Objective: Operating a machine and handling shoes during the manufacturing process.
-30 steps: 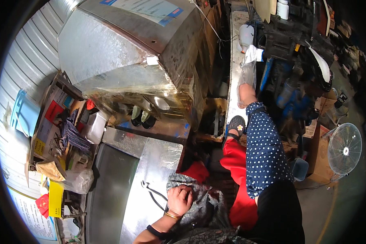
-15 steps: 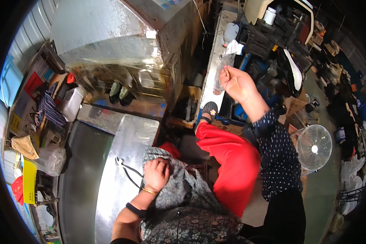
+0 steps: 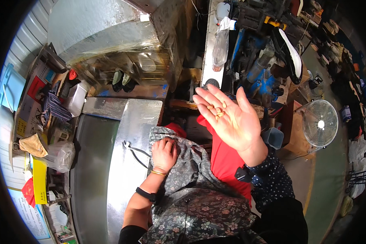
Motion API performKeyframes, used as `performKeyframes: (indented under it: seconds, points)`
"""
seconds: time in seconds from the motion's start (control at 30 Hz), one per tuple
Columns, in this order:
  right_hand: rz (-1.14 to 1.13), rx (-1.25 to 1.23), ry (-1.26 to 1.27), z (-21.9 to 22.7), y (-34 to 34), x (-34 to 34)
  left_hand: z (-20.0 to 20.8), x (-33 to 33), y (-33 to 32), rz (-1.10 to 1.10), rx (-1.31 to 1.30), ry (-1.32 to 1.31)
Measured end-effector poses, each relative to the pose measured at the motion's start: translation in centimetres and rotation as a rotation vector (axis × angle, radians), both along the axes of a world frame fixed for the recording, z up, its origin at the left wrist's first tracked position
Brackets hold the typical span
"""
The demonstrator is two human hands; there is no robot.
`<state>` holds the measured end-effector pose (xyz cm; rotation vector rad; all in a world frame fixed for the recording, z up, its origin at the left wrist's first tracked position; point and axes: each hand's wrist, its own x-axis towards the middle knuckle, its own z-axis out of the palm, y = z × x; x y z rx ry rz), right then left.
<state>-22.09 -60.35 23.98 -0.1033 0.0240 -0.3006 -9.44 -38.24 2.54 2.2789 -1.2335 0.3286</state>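
My right hand [image 3: 236,120] is raised palm up over my red-trousered leg [image 3: 221,162], fingers stretched out. Several small pale yellow kernels [image 3: 218,112], like peeled nuts or seeds, lie loose on its fingers. On the dark floral apron [image 3: 187,162] over my lap rests my left hand [image 3: 164,154], its fingers curled and close together. Whatever may be under those fingers is hidden. Left of that hand, a pair of pliers [image 3: 128,145] with black handles lies on the shiny metal table [image 3: 122,183].
A conveyor belt [image 3: 93,162] runs along the metal table. Beyond stands a large metal housing [image 3: 101,28]. A clear plastic container [image 3: 221,49] lies on a narrow white bench [image 3: 209,40]. At right are dark machinery [image 3: 252,24] and a round fan [image 3: 320,123].
My right hand has drawn back nearer to me, turned palm up and spread its fingers, showing the kernels. My left hand stays on the apron. The view has shifted slightly.
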Motion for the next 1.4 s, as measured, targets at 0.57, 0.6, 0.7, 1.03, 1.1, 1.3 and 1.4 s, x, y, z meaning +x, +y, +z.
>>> performKeyframes:
  seconds: [0.57, 0.6, 0.7, 1.03, 1.1, 1.3, 1.4]
  points:
    - [-0.257, -0.229, -0.755, 12.1, 14.8, -7.2, -0.4, -1.0, 1.8, 0.006, 0.018, -0.005]
    - [-0.236, -0.334, -0.865, 12.8, 13.3, -6.6, -0.3, -0.9, 1.7, -0.002, 0.017, -0.007]
    - [0.123, -0.425, -0.951, 9.5, 11.2, -7.9, -0.4, -0.8, 1.4, 0.009, 0.025, -0.013]
    - [-0.236, -1.581, -0.429, 9.2, 1.2, -5.8, -0.8, -0.9, 1.9, 0.008, 0.016, -0.007]
    - [-0.576, -2.308, 0.213, 7.2, -6.0, -3.8, -0.8, -0.9, 2.0, 0.023, 0.027, -0.001]
    - [-1.341, -2.595, 1.376, 0.5, -29.3, -7.6, 0.1, -1.1, 0.7, -0.020, 0.028, 0.000]
    - [-0.867, -1.977, 1.721, -0.8, -31.4, -7.3, 0.0, -1.1, 0.8, 0.003, 0.031, -0.012]
